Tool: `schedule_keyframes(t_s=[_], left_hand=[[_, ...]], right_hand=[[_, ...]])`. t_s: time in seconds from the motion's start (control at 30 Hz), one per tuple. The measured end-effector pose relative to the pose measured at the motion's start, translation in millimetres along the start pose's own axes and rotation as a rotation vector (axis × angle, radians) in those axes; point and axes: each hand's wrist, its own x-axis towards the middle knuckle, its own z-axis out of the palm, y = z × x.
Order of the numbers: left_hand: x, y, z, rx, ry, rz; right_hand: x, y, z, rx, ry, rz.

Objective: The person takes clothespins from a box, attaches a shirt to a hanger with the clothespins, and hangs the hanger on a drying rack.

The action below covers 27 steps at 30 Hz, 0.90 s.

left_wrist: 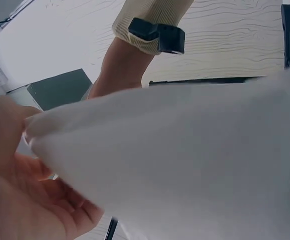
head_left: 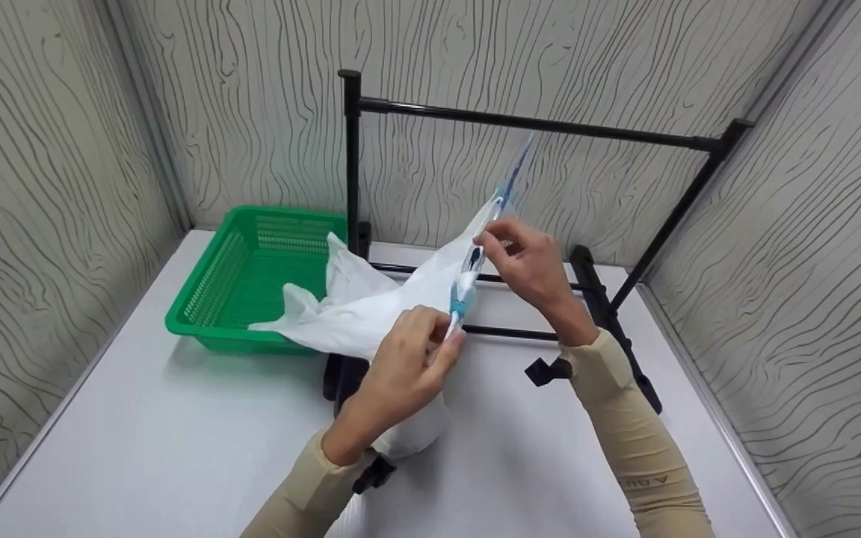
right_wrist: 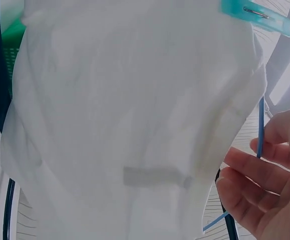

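Note:
A white cloth garment (head_left: pixel 371 317) hangs stretched from a blue clip hanger (head_left: pixel 518 166), whose tip reaches up to the rack's top bar. My left hand (head_left: pixel 404 366) pinches the garment's edge between thumb and fingers, just below a turquoise clip (head_left: pixel 460 305). In the left wrist view the cloth fills most of the picture. My right hand (head_left: pixel 524 258) is higher up, thumb and fingertips at the hanger. From the right wrist, its fingers curl round the blue rod (right_wrist: pixel 261 125) beside the cloth; another view of the turquoise clip (right_wrist: pixel 272 20) shows it at top right.
A black rack (head_left: pixel 539 125) stands across the white table (head_left: pixel 550 456), its bars behind and under the garment. To the left is a green plastic basket (head_left: pixel 232 288), with part of the cloth over its right side. Patterned walls (head_left: pixel 266 112) enclose the table's back and sides.

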Motion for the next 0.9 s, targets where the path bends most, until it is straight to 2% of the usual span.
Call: schedule_keyframes(t_s=[0.13, 0.33, 0.53, 0.63, 0.73, 0.9], left_hand=[[2.1, 3.1, 12.3, -0.009, 0.008, 0.035], [3.4, 7.2, 29.7, -0.023, -0.003, 0.048], [8.9, 9.0, 38.8, -0.051, -0.011, 0.082], [10.8, 5.5, 40.5, -0.097, -0.024, 0.098], [10.1, -0.5, 41.9, -0.13, -0.035, 0.089], [7.8, -10.1, 46.2, -0.12, -0.016, 0.058]], right_hand=[[2.0, 1.1, -7.5, 0.021, 0.019, 0.02], [3.4, 1.5, -11.5, 0.001, 0.005, 0.054], [3.5, 2.8, -20.5, 0.036, 0.003, 0.089], [4.5, 2.3, -26.9, 0.055, 0.029, 0.103], [5.8, 2.0, -33.0, 0.055, 0.059, 0.11], [8.3, 0.2, -42.8, 0.048, 0.081, 0.12]])
